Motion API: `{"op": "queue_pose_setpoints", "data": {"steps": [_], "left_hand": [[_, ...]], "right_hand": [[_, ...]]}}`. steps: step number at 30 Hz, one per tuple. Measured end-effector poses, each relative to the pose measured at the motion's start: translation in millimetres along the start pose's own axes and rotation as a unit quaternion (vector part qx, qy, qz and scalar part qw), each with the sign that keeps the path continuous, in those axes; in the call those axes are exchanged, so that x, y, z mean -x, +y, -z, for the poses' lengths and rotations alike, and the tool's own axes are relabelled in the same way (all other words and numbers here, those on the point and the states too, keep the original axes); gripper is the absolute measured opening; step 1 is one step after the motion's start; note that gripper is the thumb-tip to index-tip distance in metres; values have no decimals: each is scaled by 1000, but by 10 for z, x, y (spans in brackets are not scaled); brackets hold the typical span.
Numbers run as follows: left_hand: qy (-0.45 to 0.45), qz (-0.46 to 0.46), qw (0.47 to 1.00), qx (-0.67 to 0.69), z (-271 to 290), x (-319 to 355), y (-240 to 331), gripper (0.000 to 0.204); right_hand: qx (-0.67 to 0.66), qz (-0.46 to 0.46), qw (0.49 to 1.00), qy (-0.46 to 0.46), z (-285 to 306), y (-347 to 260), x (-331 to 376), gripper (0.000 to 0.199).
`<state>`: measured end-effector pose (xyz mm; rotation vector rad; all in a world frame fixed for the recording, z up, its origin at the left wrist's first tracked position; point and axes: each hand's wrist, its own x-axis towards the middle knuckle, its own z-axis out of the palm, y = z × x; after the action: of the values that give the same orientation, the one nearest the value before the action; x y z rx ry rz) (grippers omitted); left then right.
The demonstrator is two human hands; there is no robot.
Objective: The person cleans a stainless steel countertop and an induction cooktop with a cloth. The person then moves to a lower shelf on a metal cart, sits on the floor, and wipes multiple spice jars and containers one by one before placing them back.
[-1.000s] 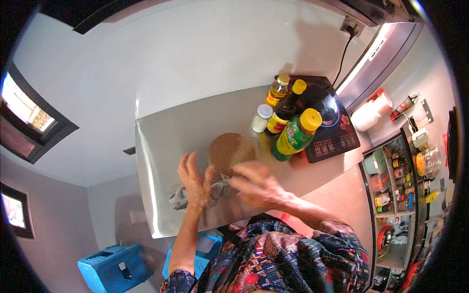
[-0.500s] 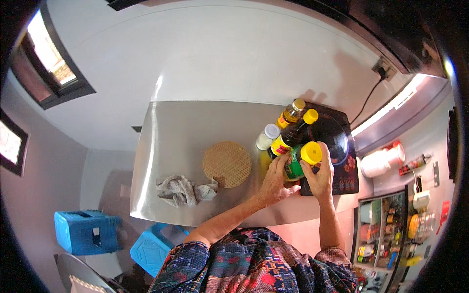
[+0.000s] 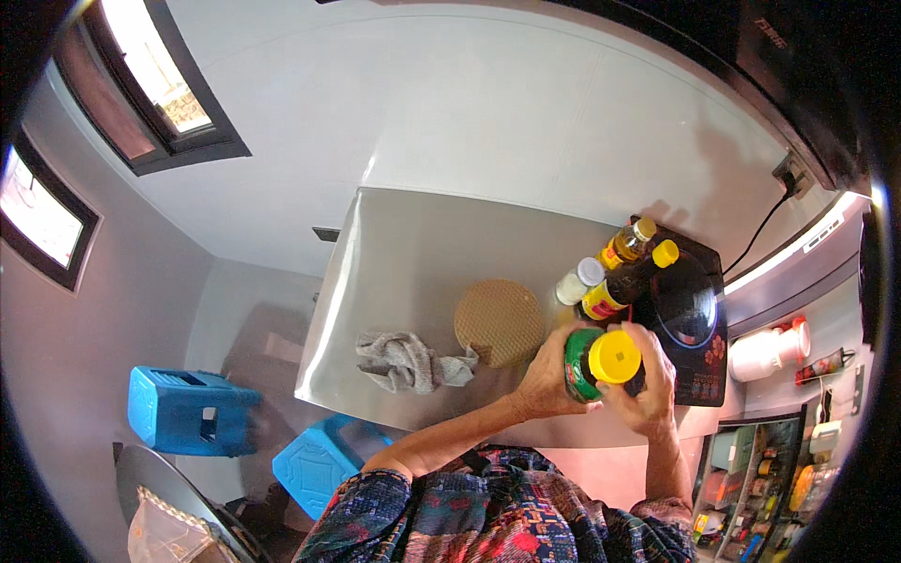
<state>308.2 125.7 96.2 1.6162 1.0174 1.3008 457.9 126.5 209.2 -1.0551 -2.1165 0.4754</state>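
Between my two hands is a jar [image 3: 617, 357] with a yellow lid and a green label, seen from above near the counter's front edge. My left hand [image 3: 547, 380] wraps round its green side. On the other side, my right hand [image 3: 654, 380] grips it close to the lid. Just beyond stand a dark sauce bottle [image 3: 621, 287] with a yellow cap, an oil bottle [image 3: 627, 246] with a gold-coloured cap, and a small white-lidded jar [image 3: 579, 281] of white contents.
A black induction cooktop [image 3: 704, 328] lies at the right of the metal counter [image 3: 413, 253]. Left of my hands are a round tan woven mat [image 3: 499, 322] and a crumpled grey cloth [image 3: 410, 363]. Blue stools [image 3: 319, 460] stand below the counter at left.
Both hands have brought the jar toward me, away from the bottles and the cooktop. The whole view has also shifted, so the counter appears further right.
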Motion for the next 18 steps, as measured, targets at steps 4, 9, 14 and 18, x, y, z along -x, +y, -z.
{"op": "queue_pose_setpoints", "data": {"steps": [4, 9, 14, 18], "left_hand": [[67, 5, 994, -85, 533, -187, 35, 112], [219, -15, 963, -157, 1234, -783, -329, 107], [318, -58, 933, -157, 1919, -1349, -833, 104], [365, -50, 916, -158, 2198, -1691, -1123, 101]], "right_hand": [[-71, -1, 997, -13, -251, -68, -472, 72], [-143, -48, 984, 97, -452, -318, -888, 72], [-125, -102, 980, 117, -370, -104, -590, 48], [-11, -70, 977, 202, -291, 90, -349, 40]]}}
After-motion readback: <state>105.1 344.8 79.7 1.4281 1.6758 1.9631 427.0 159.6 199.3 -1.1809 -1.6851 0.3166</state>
